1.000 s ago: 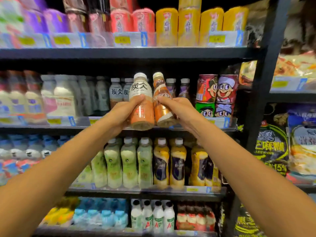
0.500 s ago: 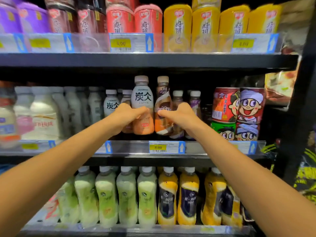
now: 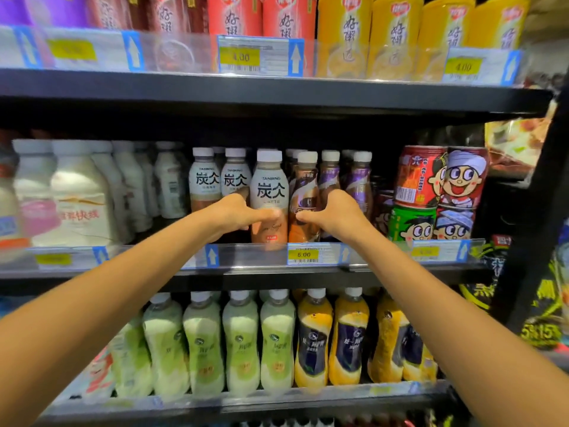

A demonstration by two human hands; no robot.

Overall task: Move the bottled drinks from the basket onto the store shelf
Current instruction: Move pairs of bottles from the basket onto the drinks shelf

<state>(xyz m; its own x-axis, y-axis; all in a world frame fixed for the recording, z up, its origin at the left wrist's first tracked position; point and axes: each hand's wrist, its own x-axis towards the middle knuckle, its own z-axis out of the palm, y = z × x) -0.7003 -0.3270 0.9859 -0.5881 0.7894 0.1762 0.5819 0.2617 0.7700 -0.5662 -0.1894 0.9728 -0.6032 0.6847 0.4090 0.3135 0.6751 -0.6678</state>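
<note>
Two bare forearms reach forward from the bottom corners, passing in front of a low row of green bottles [image 3: 240, 340] and yellow bottles [image 3: 314, 337].

Above that row runs the middle shelf [image 3: 261, 277], with a clear rail along its front and a yellow price tag [image 3: 303, 255] clipped to it.

Just behind the rail, the left hand [image 3: 234, 212] grips a latte bottle [image 3: 269, 186]. Its thumb lies across the front of the label and its fingers wrap round the far side, out of sight. The right hand [image 3: 338, 211] grips a brown bottle [image 3: 304, 186] the same way, thumb on the front and fingers hidden behind.

Both bottles stand upright at the front of the middle shelf, side by side and touching, with the two thumbs nearly meeting between them.

Behind the latte bottle stand more bottles with the same label [image 3: 207, 180]. Behind the brown one stand purple-labelled bottles [image 3: 358, 180]. White bottles [image 3: 77, 198] fill the shelf to the left, and stacked cartoon cans [image 3: 443, 186] stand to the right.

On the top shelf sit red tubs [image 3: 261, 13] and yellow tubs [image 3: 394, 26].
</note>
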